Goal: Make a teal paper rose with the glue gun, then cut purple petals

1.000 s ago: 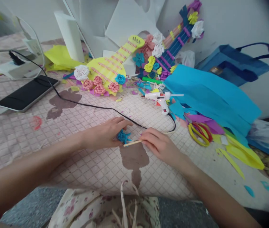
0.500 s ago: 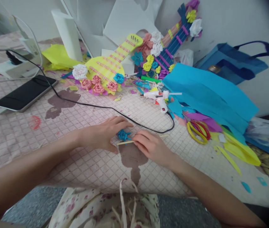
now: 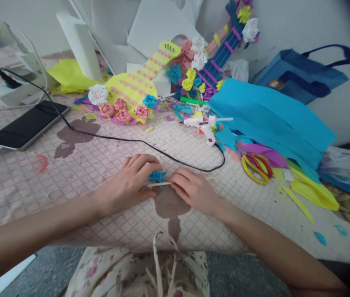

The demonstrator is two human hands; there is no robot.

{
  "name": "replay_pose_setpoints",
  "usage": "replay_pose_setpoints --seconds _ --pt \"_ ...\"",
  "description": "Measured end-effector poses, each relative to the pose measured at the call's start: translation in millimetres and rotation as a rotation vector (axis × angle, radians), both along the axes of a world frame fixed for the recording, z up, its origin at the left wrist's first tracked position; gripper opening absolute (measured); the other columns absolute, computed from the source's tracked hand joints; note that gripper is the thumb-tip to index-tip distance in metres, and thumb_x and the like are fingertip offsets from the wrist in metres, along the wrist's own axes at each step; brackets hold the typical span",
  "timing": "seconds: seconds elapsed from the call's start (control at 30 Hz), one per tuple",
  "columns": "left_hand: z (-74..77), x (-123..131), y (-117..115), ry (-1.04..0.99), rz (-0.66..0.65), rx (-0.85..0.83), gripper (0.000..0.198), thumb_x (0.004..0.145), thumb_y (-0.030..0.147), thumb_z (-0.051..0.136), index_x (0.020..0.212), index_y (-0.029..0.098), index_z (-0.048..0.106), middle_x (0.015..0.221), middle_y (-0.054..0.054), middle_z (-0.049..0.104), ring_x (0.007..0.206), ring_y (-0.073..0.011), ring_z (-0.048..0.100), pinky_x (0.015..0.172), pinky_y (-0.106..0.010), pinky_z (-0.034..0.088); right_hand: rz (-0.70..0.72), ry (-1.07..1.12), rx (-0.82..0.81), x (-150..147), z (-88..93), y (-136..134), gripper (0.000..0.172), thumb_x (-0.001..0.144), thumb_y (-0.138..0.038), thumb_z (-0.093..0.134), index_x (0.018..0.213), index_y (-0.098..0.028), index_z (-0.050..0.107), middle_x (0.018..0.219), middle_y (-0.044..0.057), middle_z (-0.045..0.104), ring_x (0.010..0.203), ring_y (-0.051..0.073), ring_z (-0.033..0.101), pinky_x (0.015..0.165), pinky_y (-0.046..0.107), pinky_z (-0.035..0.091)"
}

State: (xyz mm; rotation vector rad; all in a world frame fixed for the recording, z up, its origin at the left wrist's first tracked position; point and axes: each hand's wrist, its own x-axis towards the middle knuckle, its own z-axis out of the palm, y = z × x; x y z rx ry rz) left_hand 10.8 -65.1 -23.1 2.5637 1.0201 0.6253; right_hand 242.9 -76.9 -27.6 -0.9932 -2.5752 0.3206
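In the head view my right hand (image 3: pixel 196 190) pinches a thin pale wooden stick (image 3: pixel 160 184), which lies nearly level and pokes out on both sides of the fingers. A small blue crepe-paper flower (image 3: pixel 156 176) rests just behind the stick, between my two hands. My left hand (image 3: pixel 130 180) curves around the flower's left side, thumb and fingers apart. Its index finger is over the flower's top edge and its thumb is by the stick's left end; whether they touch cannot be made out.
A white hot glue gun (image 3: pixel 204 123) lies beyond, its black cord (image 3: pixel 144 142) running left across the quilted cloth. Scissors (image 3: pixel 255 168), blue paper (image 3: pixel 267 111) and scraps are at right. A yellow paper guitar (image 3: pixel 134 88), a blue one (image 3: pixel 221 62) and a phone (image 3: pixel 28 125) are farther back.
My left hand has shifted in around the flower, and its thumb has come close to the stick's left end. My right hand keeps hold of the stick. The whole view has shifted slightly.
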Motion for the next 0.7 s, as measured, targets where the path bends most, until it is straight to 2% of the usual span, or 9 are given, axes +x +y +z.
replay_pose_setpoints --seconds 0.13,0.27,0.53,0.7 --pt "-4.1 -3.2 -4.5 -0.099 0.069 -0.060 0.050 0.078 0.020 0.066 0.121 0.021 0.041 0.124 -0.012 0.044 0.116 -0.0260 0.046 0.097 -0.044 0.044 -0.008 0.009 0.012 -0.7 -0.8 -0.5 0.018 0.095 -0.020 0.040 0.097 -0.018 0.057 0.095 0.007 0.060 0.087 0.018 0.058 0.074 0.031 0.049" --pt "-3.7 -0.2 -4.3 -0.111 0.111 -0.095 0.054 0.077 0.024 0.068 0.123 0.021 0.040 0.125 -0.012 0.044 0.118 -0.0274 0.045 0.099 -0.046 0.043 -0.003 0.041 0.012 -0.2 -1.8 -1.0 0.018 0.095 -0.020 0.040 0.097 -0.018 0.058 0.097 0.007 0.061 0.089 0.018 0.059 0.076 0.031 0.049" --pt "-7.9 1.8 -5.2 -0.113 0.124 -0.097 0.054 0.077 0.026 0.068 0.123 0.021 0.038 0.122 -0.012 0.046 0.115 -0.0279 0.046 0.096 -0.047 0.043 -0.062 0.202 -0.070 6.8 6.7 2.5 0.015 0.094 -0.018 0.041 0.098 -0.020 0.055 0.096 0.006 0.059 0.090 0.017 0.057 0.078 0.032 0.049" --pt "-11.1 -2.7 -0.7 -0.137 0.088 -0.122 0.055 0.078 0.029 0.068 0.123 0.020 0.038 0.120 -0.011 0.048 0.114 -0.0262 0.046 0.097 -0.045 0.042 -0.052 0.217 -0.095 7.3 6.7 3.2 0.013 0.094 -0.018 0.042 0.097 -0.020 0.054 0.095 0.006 0.058 0.088 0.016 0.056 0.077 0.031 0.048"
